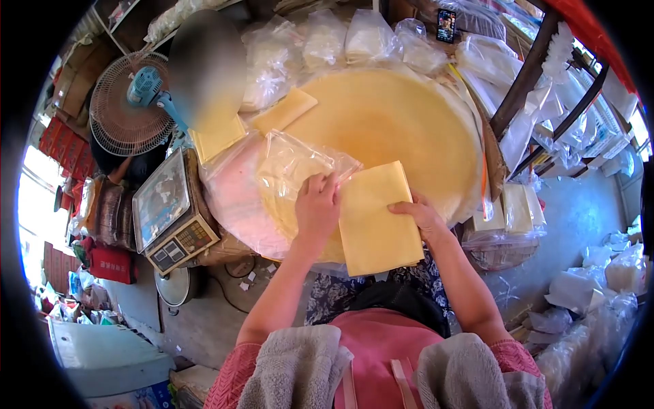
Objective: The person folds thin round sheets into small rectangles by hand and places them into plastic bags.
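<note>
My right hand grips the right edge of a folded stack of thin yellow sheets, its thumb lying on top. The stack is upright in front of my lap, over the near edge of a large round yellow sheet pile. Just left of the stack, my left hand has its fingers closed on the edge of a clear plastic bag. That bag lies over the left part of the round pile, its mouth edge close to the stack's upper left corner.
Two folded yellow bundles lie at the pile's upper left. Filled clear bags line the far side. A digital scale and a fan stand left. A phone is at the back; a wooden post rises right.
</note>
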`<state>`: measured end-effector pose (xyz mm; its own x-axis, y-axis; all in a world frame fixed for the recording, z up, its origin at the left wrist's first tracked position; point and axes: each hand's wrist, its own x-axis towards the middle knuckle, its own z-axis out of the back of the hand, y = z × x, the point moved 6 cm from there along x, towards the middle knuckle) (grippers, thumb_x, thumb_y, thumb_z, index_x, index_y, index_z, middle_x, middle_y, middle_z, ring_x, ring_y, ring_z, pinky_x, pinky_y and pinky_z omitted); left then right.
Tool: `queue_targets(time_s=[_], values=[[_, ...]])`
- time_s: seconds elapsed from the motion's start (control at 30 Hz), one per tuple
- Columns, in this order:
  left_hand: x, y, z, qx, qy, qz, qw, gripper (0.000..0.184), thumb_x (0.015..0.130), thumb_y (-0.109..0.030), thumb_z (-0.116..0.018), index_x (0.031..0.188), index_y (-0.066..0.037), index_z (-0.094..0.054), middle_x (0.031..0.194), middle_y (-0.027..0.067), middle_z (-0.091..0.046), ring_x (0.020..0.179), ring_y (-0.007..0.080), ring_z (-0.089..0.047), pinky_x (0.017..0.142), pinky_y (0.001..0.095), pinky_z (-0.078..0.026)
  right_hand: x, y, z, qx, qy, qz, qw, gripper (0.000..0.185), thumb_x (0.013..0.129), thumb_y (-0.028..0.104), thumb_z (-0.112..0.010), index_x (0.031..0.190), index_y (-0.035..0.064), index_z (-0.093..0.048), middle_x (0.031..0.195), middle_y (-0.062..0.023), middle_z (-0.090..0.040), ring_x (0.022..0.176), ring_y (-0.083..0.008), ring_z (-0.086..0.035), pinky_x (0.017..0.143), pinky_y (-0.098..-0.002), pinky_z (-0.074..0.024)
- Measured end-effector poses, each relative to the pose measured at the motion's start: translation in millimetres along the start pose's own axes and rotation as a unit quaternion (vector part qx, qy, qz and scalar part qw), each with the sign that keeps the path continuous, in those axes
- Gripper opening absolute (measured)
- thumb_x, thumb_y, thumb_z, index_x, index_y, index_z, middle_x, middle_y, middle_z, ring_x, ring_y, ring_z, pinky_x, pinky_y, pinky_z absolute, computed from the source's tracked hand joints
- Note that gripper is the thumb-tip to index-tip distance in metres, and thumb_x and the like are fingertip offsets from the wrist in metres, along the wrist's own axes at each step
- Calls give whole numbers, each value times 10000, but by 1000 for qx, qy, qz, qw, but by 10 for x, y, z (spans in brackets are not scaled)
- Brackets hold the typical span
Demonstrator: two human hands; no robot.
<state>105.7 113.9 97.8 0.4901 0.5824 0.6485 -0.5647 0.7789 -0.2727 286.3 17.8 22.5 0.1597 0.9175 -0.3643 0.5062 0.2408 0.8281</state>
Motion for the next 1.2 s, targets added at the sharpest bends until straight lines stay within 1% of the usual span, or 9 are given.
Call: queue_targets(time_s=[0.1,0.23,0.3,0.43,0.57,0.67,0.97,1.1,1.2], values=[[-14,-84,-134,7,14,-60,998,259,881,-144,-548,1098,-16,-611,1121,165,-591,1041,305,-561,798,417,-497,-64,94,-201,0,26,29,999,548,740,71,-678,1251,-12,-501,1088,-128,-625,944,-223,-629,818,-336,-512],[-42,139,-244,-132,46,72,988,291,917,-162,-527,1138,19,-588,1099,169,-614,1001,298,-599,833,352,-495,102,167,-396,-201,38,116,972,605,735,100,-678,1294,4,-469,1091,-129,-627,976,-211,-619,844,-322,-492],[-17,325,-255,-276,125,225,926,304,936,-176,-514,1135,45,-581,1060,168,-634,969,292,-619,845,320,-491,188,247,-463,-340,38,152,927,662,711,142,-680,1326,43,-457,1098,-149,-634,980,-225,-625,850,-324,-480],[264,527,-115,-387,182,237,872,299,956,-199,-507,1161,-6,-607,1044,150,-659,995,207,-617,894,276,-450,251,413,-758,-546,49,200,812,672,707,191,-637,1348,116,-448,1086,-181,-627,970,-302,-617,843,-370,-479],[614,358,151,-204,113,-73,970,166,891,-128,-572,972,-5,-649,952,119,-648,902,242,-611,789,320,-497,324,455,-842,-595,80,193,776,668,714,219,-627,1352,151,-443,1042,-187,-634,915,-344,-615,817,-400,-485],[691,47,274,-50,129,-175,975,99,821,-84,-600,899,-34,-631,861,83,-586,816,251,-582,702,352,-502,390,408,-836,-628,73,192,751,664,713,235,-636,1345,160,-448,1007,-184,-643,885,-351,-621,803,-408,-490],[288,-290,286,155,115,-223,956,268,703,-59,-588,958,21,-570,801,78,-517,767,197,-546,599,291,-503,424,449,-743,-589,50,234,772,592,732,260,-649,1271,80,-486,1029,-185,-641,951,-358,-610,819,-417,-492],[80,-485,136,139,113,-243,953,425,693,-46,-593,1104,55,-546,824,92,-530,755,193,-544,595,285,-499,459,325,-727,-601,-18,129,789,572,760,321,-664,1243,66,-496,1054,-204,-633,975,-364,-603,840,-422,-483],[34,-499,142,86,77,-234,965,402,693,-49,-602,1080,37,-538,807,81,-537,755,204,-560,591,293,-502,464,254,-633,-535,-66,176,824,550,785,388,-667,1201,54,-536,1039,-217,-633,969,-366,-606,831,-417,-484]])
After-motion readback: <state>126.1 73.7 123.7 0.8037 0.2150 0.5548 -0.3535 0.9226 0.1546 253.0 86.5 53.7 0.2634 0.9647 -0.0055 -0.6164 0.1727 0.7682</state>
